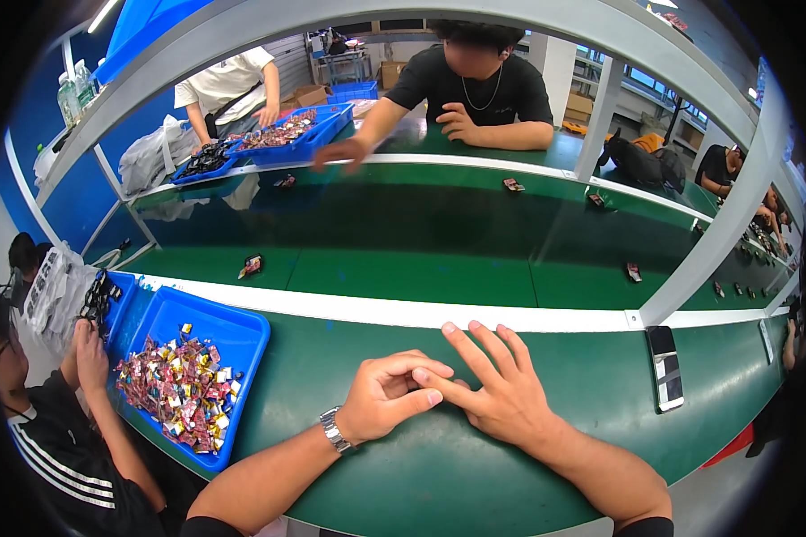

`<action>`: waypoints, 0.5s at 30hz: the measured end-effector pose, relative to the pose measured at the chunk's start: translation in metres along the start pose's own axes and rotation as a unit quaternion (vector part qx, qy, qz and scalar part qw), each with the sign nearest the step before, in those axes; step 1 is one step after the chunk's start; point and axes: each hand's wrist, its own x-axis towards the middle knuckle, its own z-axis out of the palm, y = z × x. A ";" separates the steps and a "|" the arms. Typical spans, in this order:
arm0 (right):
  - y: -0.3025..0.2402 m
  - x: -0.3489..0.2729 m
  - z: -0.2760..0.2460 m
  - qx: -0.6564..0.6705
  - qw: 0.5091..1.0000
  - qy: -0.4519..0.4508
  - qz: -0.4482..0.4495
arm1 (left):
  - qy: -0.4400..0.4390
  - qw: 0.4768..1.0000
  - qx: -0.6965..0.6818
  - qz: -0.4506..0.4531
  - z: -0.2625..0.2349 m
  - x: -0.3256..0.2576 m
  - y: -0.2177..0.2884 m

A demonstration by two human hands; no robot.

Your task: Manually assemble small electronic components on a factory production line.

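Observation:
Over the near green worktop (376,483), my left hand (387,394), with a metal-banded watch (335,430) on its wrist, is closed round the tip of one digit of my right hand (509,394). Whether that digit is the thumb or the index finger I cannot tell. The other visible right-hand fingers are stretched out and spread, with nothing between them. To the left of my hands stands a blue tray (258,345) holding many small red, yellow and white pieces (179,389).
A phone (664,369) lies right of my hands. Beyond a white rail (385,311), small packets, one red and yellow (252,266), lie on a dark green conveyor belt (403,215). Across it, a person in black reaches over. Another person works at left; grey posts (721,224) frame the bench.

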 end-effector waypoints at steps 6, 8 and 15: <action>-0.002 0.000 0.002 0.000 1.000 -0.010 0.009 | 0.008 1.000 0.008 -0.005 -0.001 -0.001 -0.001; -0.002 0.001 0.001 -0.001 1.000 -0.007 0.009 | 0.011 1.000 0.009 -0.015 -0.002 -0.001 -0.002; -0.003 0.001 0.000 -0.001 1.000 -0.007 0.019 | 0.007 0.999 -0.030 -0.017 -0.006 -0.002 -0.007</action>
